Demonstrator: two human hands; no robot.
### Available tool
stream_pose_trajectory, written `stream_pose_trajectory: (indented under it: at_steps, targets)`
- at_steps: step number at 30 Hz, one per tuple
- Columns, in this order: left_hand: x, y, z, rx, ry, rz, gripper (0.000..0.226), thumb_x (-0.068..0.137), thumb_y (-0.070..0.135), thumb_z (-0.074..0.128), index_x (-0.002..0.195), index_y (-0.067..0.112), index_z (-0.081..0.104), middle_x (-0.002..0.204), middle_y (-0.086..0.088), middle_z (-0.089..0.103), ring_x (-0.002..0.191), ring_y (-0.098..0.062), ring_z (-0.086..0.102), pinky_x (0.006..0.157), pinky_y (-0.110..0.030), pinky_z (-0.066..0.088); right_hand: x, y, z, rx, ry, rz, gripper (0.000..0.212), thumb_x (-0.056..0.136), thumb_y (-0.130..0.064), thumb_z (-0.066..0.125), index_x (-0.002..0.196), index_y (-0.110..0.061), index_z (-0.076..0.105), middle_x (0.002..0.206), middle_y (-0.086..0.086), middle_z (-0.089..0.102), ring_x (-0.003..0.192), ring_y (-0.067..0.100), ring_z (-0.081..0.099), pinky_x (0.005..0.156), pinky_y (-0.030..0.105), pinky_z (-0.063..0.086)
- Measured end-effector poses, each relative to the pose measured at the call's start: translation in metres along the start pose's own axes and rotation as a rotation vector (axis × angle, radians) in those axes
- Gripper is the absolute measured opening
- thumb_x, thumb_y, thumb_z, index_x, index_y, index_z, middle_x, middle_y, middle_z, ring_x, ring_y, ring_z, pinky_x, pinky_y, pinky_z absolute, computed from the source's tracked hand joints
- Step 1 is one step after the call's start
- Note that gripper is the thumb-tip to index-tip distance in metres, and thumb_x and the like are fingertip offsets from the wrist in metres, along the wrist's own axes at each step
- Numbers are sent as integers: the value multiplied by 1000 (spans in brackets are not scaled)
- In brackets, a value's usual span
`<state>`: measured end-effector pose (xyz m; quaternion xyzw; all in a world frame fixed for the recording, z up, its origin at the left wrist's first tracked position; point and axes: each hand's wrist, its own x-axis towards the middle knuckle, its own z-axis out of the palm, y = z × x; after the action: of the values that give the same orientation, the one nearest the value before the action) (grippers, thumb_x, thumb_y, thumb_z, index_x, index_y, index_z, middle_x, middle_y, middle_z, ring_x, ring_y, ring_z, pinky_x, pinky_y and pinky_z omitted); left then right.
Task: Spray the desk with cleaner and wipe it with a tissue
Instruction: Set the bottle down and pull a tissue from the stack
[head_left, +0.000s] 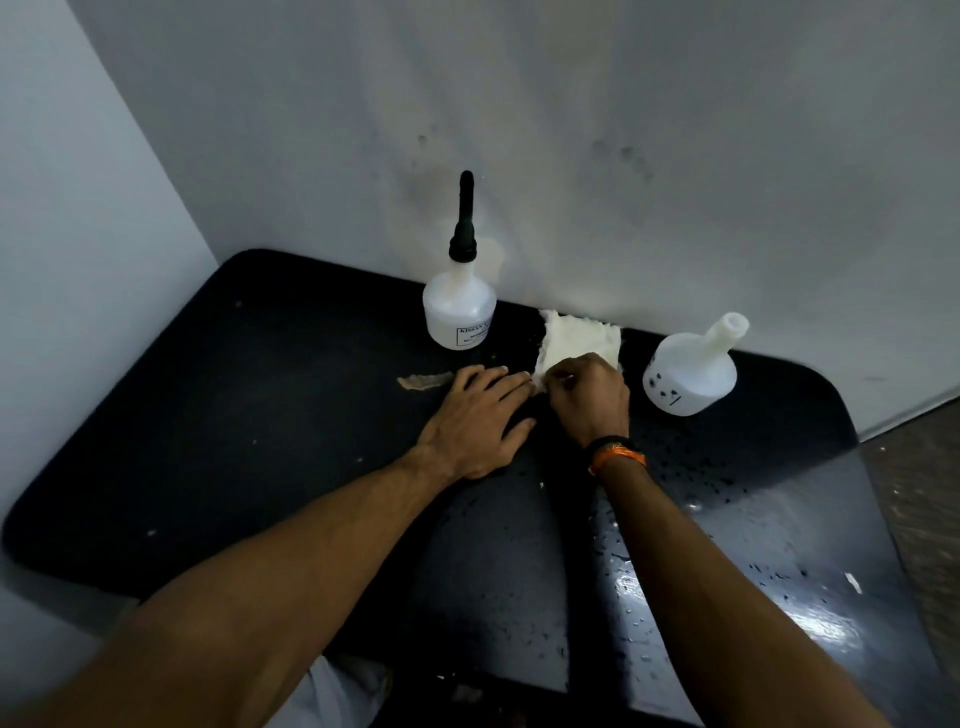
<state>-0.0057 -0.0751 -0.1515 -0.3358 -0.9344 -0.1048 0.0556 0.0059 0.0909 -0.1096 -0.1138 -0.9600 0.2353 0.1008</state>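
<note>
A white crumpled tissue (581, 338) lies on the black desk (260, 415) near the back wall. My right hand (589, 397) has its fingers curled over the tissue's near edge and pinches it. My left hand (480, 415) lies flat on the desk just left of it, fingers straight, fingertips touching the tissue's left corner. A white cleaner bottle (460, 312) with a long black nozzle stands upright behind my left hand. Droplets of liquid (691, 467) speckle the desk's right half.
A second white bottle (691, 371) without a cap stands tilted to the right of the tissue. A tan scrap or scuff (423, 380) marks the desk left of my left hand. Walls close the desk at the back and left; floor shows at the right.
</note>
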Motion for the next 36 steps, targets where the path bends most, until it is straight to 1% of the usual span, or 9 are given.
stream_pose_trajectory:
  at_steps: [6, 10, 14, 20, 22, 26, 30, 33, 36]
  targets:
    - [0, 1, 0, -2, 19, -4, 55, 98, 50, 40, 144, 20, 51, 151, 4, 49, 138, -21, 43, 116, -41, 27, 9, 6, -7, 243, 40, 197, 15, 90, -24, 64, 93, -14, 75, 96, 8, 77, 95, 29, 69, 82, 34, 53]
    - [-1, 0, 1, 4, 18, -4, 57, 98, 51, 38, 145, 20, 49, 152, 4, 48, 139, -21, 42, 116, -42, 27, 9, 11, -8, 344, 57, 250, 10, 90, -18, 65, 99, -18, 69, 93, 4, 74, 89, 25, 69, 81, 37, 56]
    - [-1, 1, 0, 9, 19, 0, 58, 99, 51, 37, 145, 20, 49, 153, 4, 47, 140, -21, 42, 116, -42, 27, 10, 15, -9, 390, -1, 233, 21, 85, -11, 64, 103, -20, 67, 93, 3, 76, 89, 23, 70, 83, 38, 57]
    - [0, 1, 0, 19, 5, 5, 59, 99, 53, 36, 147, 19, 47, 154, 3, 45, 140, -21, 40, 117, -42, 26, 12, 15, -7, 433, 25, 240, 31, 79, 0, 55, 88, -21, 76, 93, -1, 75, 92, 18, 69, 85, 42, 58]
    - [0, 1, 0, 18, 8, 6, 59, 98, 53, 36, 146, 19, 47, 154, 3, 46, 140, -21, 41, 117, -43, 27, 13, 16, -7, 482, 35, 277, 27, 80, -3, 59, 90, -19, 78, 94, 1, 76, 93, 19, 70, 87, 43, 58]
    - [0, 1, 1, 14, 17, 4, 60, 98, 53, 38, 145, 18, 49, 152, 2, 48, 139, -22, 43, 116, -43, 28, 14, 20, -6, 523, 38, 326, 17, 78, -10, 76, 90, -22, 75, 88, 0, 75, 88, 17, 71, 88, 42, 59]
    - [0, 1, 1, 13, 24, 5, 60, 97, 53, 38, 144, 19, 50, 152, 2, 48, 138, -22, 44, 116, -43, 28, 15, 20, -6, 530, 26, 306, 22, 71, -23, 88, 86, -26, 71, 81, -3, 73, 82, 14, 71, 83, 37, 61]
    - [0, 0, 1, 9, 21, 9, 60, 97, 54, 37, 144, 19, 49, 152, 3, 47, 138, -22, 43, 116, -43, 28, 15, 17, -5, 496, 24, 255, 17, 78, -31, 81, 90, -23, 74, 83, -4, 75, 84, 13, 72, 84, 39, 60]
    - [1, 0, 1, 14, 24, 8, 60, 97, 54, 37, 144, 20, 49, 152, 3, 48, 138, -22, 43, 116, -43, 28, 15, 14, -7, 428, -2, 209, 12, 83, -18, 72, 94, -22, 75, 87, -3, 78, 90, 16, 72, 87, 44, 58]
